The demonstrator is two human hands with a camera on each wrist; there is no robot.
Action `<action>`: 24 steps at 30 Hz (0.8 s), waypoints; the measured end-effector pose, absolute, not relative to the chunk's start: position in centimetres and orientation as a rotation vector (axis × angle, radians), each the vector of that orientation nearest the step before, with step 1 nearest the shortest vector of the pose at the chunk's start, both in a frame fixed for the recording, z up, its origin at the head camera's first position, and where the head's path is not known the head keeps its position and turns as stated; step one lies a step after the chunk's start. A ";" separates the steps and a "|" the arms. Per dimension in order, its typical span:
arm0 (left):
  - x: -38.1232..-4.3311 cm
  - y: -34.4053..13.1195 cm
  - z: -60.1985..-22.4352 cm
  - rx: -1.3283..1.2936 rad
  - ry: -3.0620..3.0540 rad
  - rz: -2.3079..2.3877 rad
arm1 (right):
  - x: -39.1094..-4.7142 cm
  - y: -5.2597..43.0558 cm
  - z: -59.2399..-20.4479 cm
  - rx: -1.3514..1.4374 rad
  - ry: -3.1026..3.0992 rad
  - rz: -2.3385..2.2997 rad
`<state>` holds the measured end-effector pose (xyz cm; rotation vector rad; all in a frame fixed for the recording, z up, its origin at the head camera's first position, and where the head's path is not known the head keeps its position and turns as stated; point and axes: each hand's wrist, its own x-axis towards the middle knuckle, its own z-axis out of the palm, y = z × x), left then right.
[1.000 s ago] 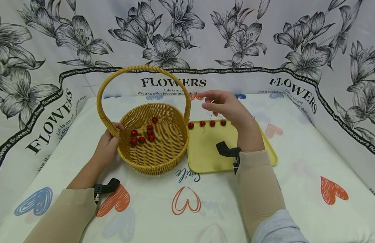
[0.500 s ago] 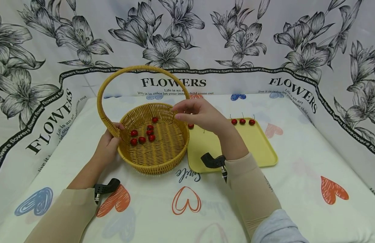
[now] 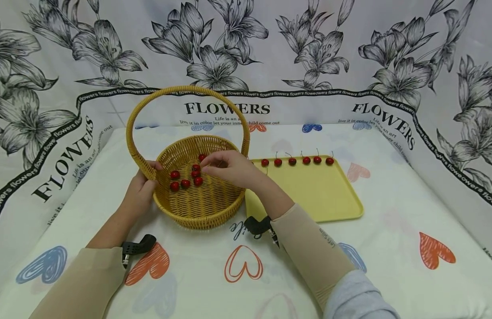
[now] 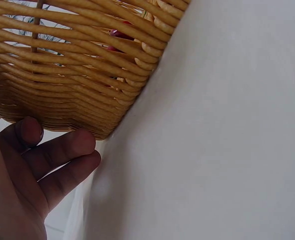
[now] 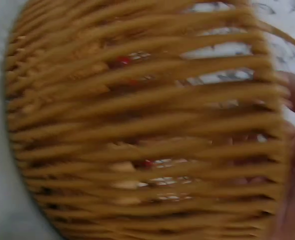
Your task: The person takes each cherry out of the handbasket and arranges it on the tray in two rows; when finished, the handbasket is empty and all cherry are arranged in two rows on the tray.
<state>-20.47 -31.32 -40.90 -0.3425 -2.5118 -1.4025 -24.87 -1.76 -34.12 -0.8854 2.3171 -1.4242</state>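
A round wicker basket with a tall arched handle stands left of centre in the head view. Several red cherries lie on its floor, mostly toward the left. My left hand grips the basket's left side at the foot of the handle; in the left wrist view, three of its fingers rest against the outer wall. Reaching over the basket's right rim, my right hand has its thumb and fingers loosely curved, fingertips right beside the cherries, nothing visible between them. The right wrist view is blurred and mostly filled by woven wall.
A yellow tray lies right of the basket, partly behind my right hand and forearm. Along its far edge runs a row of several stemmed cherries. The white cloth is printed with hearts and rises behind as a flowered backdrop.
My right hand has travelled left from above the tray, past the basket's rim and down toward the cherries inside. The left hand, the basket and the cherries have stayed where they were.
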 end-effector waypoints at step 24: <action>-20.5 -31.6 -40.9 -0.364 -2.512 -1.384 | -26.6 -7.3 -36.3 -0.900 2.570 -0.624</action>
